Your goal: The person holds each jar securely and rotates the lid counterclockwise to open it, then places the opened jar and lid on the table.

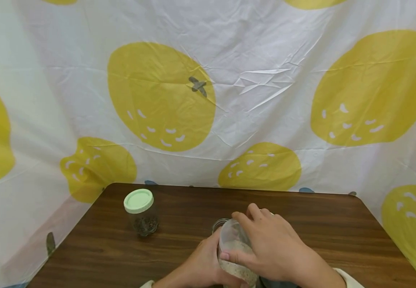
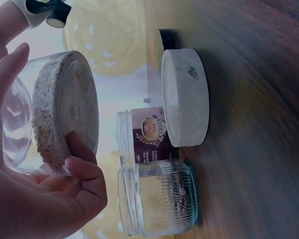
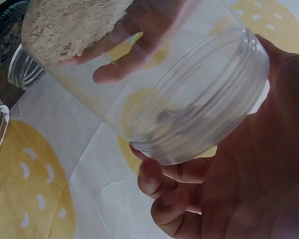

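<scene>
A clear jar [image 1: 236, 244] partly filled with pale flakes is held between both hands, tilted over the table. My left hand [image 1: 205, 258] grips its body, with fingertips curled by the jar's base in the left wrist view. My right hand [image 1: 276, 244] is around the other end, its fingers and thumb at the ridged, translucent lid [image 3: 209, 99] in the right wrist view. The lid sits on the jar's mouth. The pale flakes [image 2: 50, 109] are packed toward the base. In the head view the hands hide part of the jar.
A jar with a light green lid [image 1: 139, 201] and dark contents stands at the left on the brown table [image 1: 179, 208]. Beyond the hands are an uncapped ribbed glass jar [image 2: 164, 199], a container with a dark printed label [image 2: 152, 132] and a round white lid [image 2: 187, 97].
</scene>
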Demonstrator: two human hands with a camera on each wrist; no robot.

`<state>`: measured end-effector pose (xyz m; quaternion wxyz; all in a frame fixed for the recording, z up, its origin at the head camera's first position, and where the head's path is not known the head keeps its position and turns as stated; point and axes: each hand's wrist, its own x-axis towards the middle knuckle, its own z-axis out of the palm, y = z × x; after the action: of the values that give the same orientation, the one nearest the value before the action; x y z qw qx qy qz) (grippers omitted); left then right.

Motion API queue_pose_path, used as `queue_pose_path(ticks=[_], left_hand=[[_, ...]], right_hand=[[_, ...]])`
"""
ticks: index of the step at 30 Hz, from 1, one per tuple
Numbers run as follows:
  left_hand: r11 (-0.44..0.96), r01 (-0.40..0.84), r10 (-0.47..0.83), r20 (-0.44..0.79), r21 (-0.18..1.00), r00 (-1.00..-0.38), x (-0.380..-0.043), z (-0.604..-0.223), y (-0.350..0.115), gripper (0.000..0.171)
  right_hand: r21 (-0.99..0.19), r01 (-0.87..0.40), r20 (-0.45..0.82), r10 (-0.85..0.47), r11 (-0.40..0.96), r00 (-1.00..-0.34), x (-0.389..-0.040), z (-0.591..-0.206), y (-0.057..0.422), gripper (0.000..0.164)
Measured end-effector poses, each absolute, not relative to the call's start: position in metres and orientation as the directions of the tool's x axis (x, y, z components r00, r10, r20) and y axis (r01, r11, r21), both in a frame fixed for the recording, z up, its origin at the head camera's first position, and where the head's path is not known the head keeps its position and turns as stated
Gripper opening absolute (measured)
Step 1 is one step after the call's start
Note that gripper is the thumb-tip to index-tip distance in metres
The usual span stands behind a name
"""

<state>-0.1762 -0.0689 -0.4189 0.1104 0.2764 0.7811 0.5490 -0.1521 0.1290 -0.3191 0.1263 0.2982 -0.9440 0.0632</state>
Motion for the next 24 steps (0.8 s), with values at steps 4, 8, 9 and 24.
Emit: queue_pose_path(ticks=[4,8,9,24], left_hand=[[0.262,0.300,0.539,0.118,0.917,-0.834,-0.1764,-0.4194,-0.0699,0.093],[0.255,0.294,0.537,0.118,0.921,-0.835,-0.1761,-0.4211,-0.0701,0.091],[0.251,0.295,0.539,0.120,0.922,-0.834,-0.1761,-0.4215,-0.0702,0.091],[0.238,0.267,0.563,0.092,0.934,-0.822,-0.1762,-0.4236,-0.0708,0.089]], right_hand=[[-0.047,-0.586,0.266,-0.556,0.809,-0.788,-0.1518,-0.3180,0.1287,0.082],[-0.071,-0.611,0.228,-0.583,0.789,-0.780,-0.1514,-0.3146,0.1311,0.077],[-0.069,-0.621,0.225,-0.594,0.781,-0.772,-0.1513,-0.3138,0.1317,0.075],[-0.024,-0.718,0.248,-0.692,0.696,-0.678,-0.1453,-0.3101,0.1363,0.070]])
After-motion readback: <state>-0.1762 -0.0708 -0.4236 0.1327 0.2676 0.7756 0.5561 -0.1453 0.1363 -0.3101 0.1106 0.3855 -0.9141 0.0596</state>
